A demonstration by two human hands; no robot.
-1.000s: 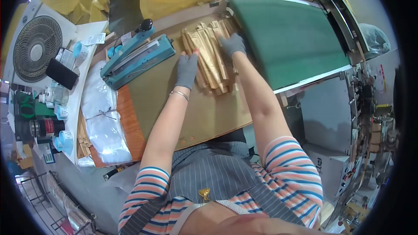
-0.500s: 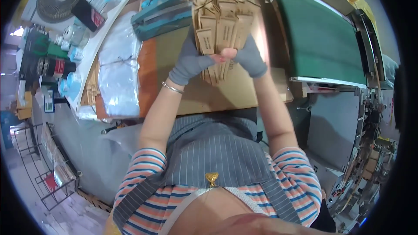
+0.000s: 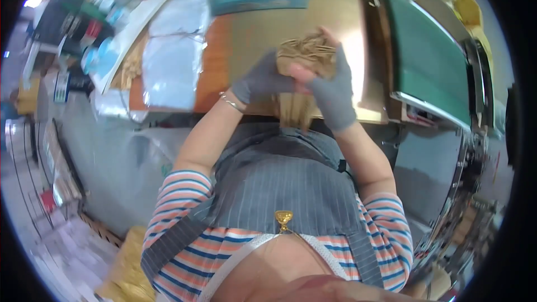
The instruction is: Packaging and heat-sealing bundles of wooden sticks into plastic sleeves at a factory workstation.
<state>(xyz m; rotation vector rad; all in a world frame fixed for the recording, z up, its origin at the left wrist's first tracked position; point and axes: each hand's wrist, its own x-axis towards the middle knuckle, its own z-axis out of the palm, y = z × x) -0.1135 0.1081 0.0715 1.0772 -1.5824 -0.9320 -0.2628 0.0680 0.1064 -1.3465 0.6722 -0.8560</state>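
Between my two hands stands a thick bundle of slim brown paper packets (image 3: 305, 50), held above the near edge of the work table. Its upper ends are packed close together, and its lower ends hang out below my hands. My left hand (image 3: 268, 83), in a grey fingerless glove, is closed round the left side of the bundle. On the other side my right hand (image 3: 333, 90), gloved the same way, wraps it with the thumb across the front. Some fingers are hidden behind the packets, and motion blurs the bundle a little.
A tan board (image 3: 251, 39) covers much of the table. At its far edge lies a blue-green frame-like holder (image 3: 260, 1). Clear plastic bags (image 3: 173, 67) lie to the left, near a white shelf with bottles. A green conveyor belt (image 3: 428, 56) stands on the right.
Both hands have drawn the bundle nearer to my body and tipped it, so its packed ends show instead of its printed faces. The view has shifted too.
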